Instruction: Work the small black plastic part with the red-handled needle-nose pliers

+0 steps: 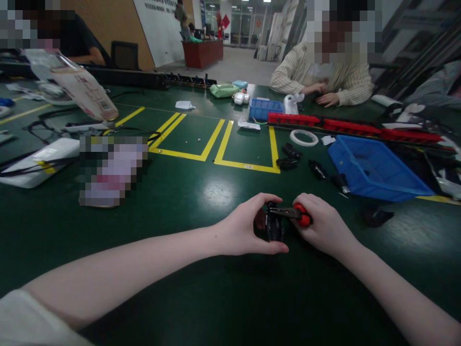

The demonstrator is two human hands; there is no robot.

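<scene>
Between the thumb and fingers of my left hand (pixel 248 226) is a small black plastic part (pixel 275 229), held just above the green table. My right hand (pixel 322 223) is closed around the red handles of a pair of pliers (pixel 288 212). The metal jaws point left and reach the top of the black part; whether they grip it I cannot tell. Beyond my hands, several similar black parts (pixel 288 156) lie loose on the table, left of a blue tray (pixel 378 168).
At the left are a phone (pixel 115 173), a white power bank-like block (pixel 43 161) with cables, and a bottle (pixel 82 89). A tape roll (pixel 304 138), red strips (pixel 351 127) and a small blue basket (pixel 265 108) stand farther back. Another person (pixel 324 81) sits across the table.
</scene>
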